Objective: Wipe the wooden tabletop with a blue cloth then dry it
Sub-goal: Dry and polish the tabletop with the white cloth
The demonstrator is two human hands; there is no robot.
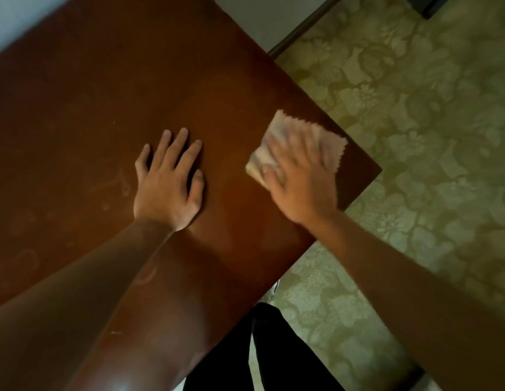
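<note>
The dark reddish-brown wooden tabletop (104, 108) fills the left and middle of the head view. My left hand (169, 182) lies flat on it, fingers straight and spread. My right hand (299, 176) presses flat on a pale pinkish cloth (327, 142) with zigzag edges, near the table's right corner. That hand is blurred by motion. Part of the cloth is hidden under my palm. No blue cloth shows in the view.
Faint smear marks (116, 184) show on the wood left of my left hand. A green floral-patterned floor (414, 122) lies to the right of the table. My dark trouser legs (273, 356) stand at the table's near edge. A pale wall (259, 18) is behind.
</note>
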